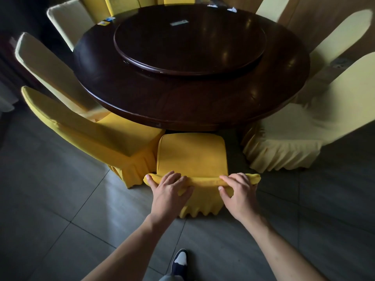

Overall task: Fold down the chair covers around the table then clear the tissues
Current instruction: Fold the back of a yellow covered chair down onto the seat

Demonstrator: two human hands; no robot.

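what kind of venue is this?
Probably a restaurant's banquet or private dining room: a big round table with a turntable in the middle, ringed by chairs in yellow covers.

Deep-yellow fabric chair cover (192, 159): top edge bunched into a roll under both hands' fingers. Crumpled white tissues (232, 9) lie far beyond the fingertips.

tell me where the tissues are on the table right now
In the head view, two white tissues lie at the table's far edge, right of centre, beyond the turntable.
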